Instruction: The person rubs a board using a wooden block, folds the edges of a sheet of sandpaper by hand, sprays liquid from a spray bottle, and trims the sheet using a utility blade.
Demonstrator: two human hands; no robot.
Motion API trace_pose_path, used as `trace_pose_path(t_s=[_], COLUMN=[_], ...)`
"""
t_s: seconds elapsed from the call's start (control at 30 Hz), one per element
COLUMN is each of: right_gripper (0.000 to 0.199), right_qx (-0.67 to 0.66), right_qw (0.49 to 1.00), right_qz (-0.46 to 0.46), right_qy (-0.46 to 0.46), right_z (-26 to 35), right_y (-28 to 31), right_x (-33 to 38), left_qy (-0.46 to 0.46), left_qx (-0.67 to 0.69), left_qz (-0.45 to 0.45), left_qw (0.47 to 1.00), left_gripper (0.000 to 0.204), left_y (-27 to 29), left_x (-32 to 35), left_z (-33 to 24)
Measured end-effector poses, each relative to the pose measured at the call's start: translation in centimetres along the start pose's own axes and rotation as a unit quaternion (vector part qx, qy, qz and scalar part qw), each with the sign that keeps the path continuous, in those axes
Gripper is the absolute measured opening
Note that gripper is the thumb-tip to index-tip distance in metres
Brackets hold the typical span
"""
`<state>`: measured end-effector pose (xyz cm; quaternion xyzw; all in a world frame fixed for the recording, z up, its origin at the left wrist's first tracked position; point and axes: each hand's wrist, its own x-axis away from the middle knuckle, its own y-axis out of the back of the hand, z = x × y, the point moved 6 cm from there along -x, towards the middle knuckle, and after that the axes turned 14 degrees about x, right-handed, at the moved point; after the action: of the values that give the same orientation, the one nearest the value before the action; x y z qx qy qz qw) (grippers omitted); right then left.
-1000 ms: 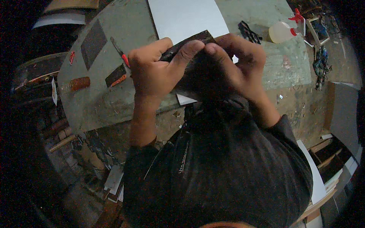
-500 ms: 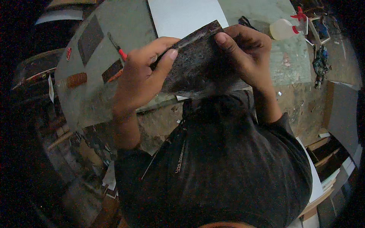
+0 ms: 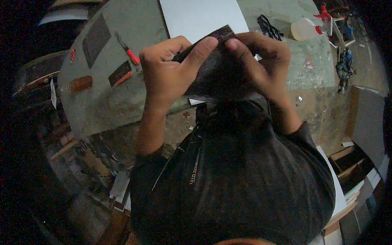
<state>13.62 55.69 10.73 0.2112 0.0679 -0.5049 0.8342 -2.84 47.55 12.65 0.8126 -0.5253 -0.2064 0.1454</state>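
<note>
Both my hands hold one dark grey, rough-surfaced sheet [image 3: 216,77] close to my chest, above the near edge of a grey-green worktable [image 3: 122,102]. My left hand [image 3: 171,69] grips its left side, with the index finger stretched across the top edge. My right hand [image 3: 257,61] curls over its upper right corner, fingers pressing down on it. The sheet looks bent between the two hands. Its lower part merges with my dark shirt.
A white sheet [image 3: 196,16] lies on the table behind my hands. To the left are a red-handled tool [image 3: 127,50], dark rectangular pieces [image 3: 96,39] and a brown block [image 3: 81,83]. At the right stand a spray bottle with a red nozzle [image 3: 308,27] and a black object [image 3: 268,27].
Half a second ago the sheet was spread flatter and wider between my hands. Now the hands are closer together and the sheet is bent and mostly covered by my fingers.
</note>
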Motion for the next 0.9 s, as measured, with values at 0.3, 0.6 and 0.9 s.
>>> trace_pose_path(t_s=[0.3, 0.6, 0.9], right_gripper=[0.019, 0.017, 0.021], right_qx=[-0.023, 0.115, 0.025], right_qw=[0.997, 0.992, 0.998], right_qz=[0.033, 0.008, 0.047], right_qy=[-0.06, 0.052, -0.045], right_z=[-2.7, -0.1, -2.0], right_y=[0.6, -0.3, 0.1], right_x=[-1.1, -0.2, -1.1], left_qy=[-0.127, -0.013, -0.043], left_qx=[0.046, 0.045, 0.085], left_qz=[0.085, 0.025, 0.017], left_qw=[0.987, 0.999, 0.995], left_gripper=[0.016, 0.04, 0.029], left_y=[1.1, 0.6, 0.0], left_x=[-0.3, -1.4, -0.5], left_z=[-0.8, 2.8, 1.0])
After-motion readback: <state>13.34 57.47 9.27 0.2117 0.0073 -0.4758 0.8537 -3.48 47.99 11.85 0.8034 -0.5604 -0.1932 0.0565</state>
